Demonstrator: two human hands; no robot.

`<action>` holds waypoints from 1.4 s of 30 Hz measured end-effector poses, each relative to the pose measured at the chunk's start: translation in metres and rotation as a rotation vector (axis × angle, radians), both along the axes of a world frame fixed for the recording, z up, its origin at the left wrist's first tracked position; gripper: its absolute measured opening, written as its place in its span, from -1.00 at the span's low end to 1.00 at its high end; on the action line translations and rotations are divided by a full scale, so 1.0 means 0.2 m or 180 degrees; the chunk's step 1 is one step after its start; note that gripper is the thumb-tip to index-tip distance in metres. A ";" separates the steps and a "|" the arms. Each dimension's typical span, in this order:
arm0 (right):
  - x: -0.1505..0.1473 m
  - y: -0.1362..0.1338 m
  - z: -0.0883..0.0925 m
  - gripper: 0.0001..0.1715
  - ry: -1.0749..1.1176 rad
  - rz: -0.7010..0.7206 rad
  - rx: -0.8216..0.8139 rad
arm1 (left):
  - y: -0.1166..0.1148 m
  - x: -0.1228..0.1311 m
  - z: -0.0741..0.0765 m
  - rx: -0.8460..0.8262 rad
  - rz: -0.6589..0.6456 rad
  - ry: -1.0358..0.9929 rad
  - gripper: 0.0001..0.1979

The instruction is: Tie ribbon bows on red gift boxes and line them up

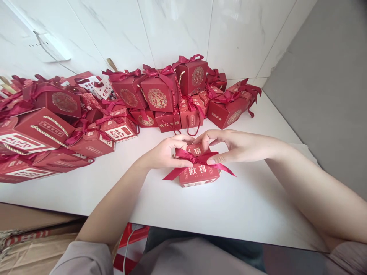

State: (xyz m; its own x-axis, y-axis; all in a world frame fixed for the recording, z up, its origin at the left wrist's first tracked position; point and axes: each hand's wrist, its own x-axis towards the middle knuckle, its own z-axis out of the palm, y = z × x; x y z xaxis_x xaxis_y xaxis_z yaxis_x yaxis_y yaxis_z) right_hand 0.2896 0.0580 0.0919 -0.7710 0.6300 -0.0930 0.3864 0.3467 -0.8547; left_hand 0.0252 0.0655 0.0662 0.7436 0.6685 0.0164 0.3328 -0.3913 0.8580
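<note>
A small red gift box [197,173] with white characters stands on the white table in front of me. Across its top runs a dark red ribbon [172,172] tied in a bow, its two tails spread left and right. My left hand [169,152] pinches the bow's left loop between thumb and fingers. From the other side, my right hand [229,147] curls over the box, its thumb at the right part of the bow and its fingers bent at the box's far edge. Part of the bow is hidden under the fingers.
Several finished-looking red boxes with bows [159,93] are stacked along the tiled wall [177,30]. More boxes [31,130] pile up at the left. A power strip [48,47] with a cable is on the wall. A cardboard box [34,244] sits below the table's front edge [109,217].
</note>
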 end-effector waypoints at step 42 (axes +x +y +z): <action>0.04 0.05 -0.02 -0.63 0.0044 0.0769 -0.1195 | 0.01 -0.03 0.01 0.0434 -0.0215 -0.0125 -0.65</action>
